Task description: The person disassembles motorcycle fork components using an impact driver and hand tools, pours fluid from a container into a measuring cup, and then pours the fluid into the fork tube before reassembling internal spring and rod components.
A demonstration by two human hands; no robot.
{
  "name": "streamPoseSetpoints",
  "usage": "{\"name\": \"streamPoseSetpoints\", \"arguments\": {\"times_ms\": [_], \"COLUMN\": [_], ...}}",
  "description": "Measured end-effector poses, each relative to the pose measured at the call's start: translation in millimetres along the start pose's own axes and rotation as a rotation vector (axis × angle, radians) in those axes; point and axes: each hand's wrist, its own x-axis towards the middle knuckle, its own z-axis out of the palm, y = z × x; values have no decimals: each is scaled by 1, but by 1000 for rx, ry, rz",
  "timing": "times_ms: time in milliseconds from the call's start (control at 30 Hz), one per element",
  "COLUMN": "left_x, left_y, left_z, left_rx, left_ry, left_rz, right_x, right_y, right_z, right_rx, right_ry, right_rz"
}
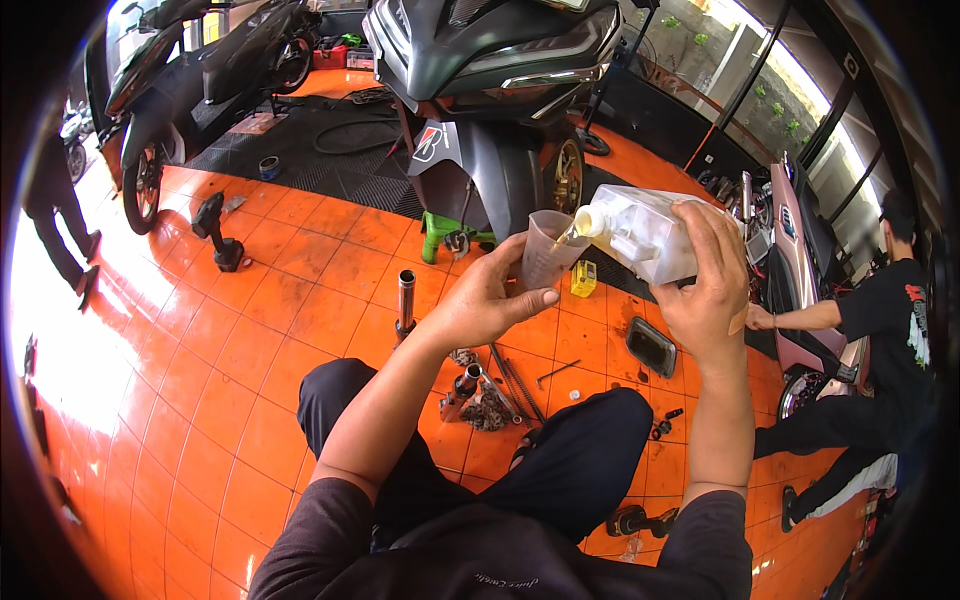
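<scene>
My left hand (505,285) grips a translucent measuring cup (545,260), held upright at chest height in front of me. My right hand (705,270) is wrapped round a translucent plastic jug (645,225), tipped on its side with its spout at the cup's rim; pale yellowish liquid runs from it into the cup. Below them, metal fork tubes (406,300) stand on the orange tiles, with springs (515,385), rods and rags beside them. A black tray (650,345) and a small yellow container (584,278) lie beyond.
A dark scooter (480,65) stands ahead on a green stand (440,235). A cordless drill (215,235) is at left. A co-worker (880,340) works at a pink scooter (785,270) on the right. Another person's legs (65,230) show far left, near parked scooters (150,130).
</scene>
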Motion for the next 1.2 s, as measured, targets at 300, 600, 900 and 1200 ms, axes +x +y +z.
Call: {"name": "streamPoseSetpoints", "arguments": {"times_ms": [300, 600, 900, 1200], "left_x": [-2, -3, -3, -3], "left_y": [1, 3, 4, 0], "left_z": [-3, -5, -4, -5], "left_rx": [29, 25, 41, 31], "left_ry": [6, -5, -5, -4], "left_rz": [-3, -24, -42, -37], "right_x": [3, 2, 1, 1], "right_y": [-5, -5, -4, -5], "right_z": [2, 4, 5, 4], "right_rx": [-10, -18, -1, 10], "right_ry": [29, 29, 30, 33], "right_rz": [11, 13, 11, 21]}}
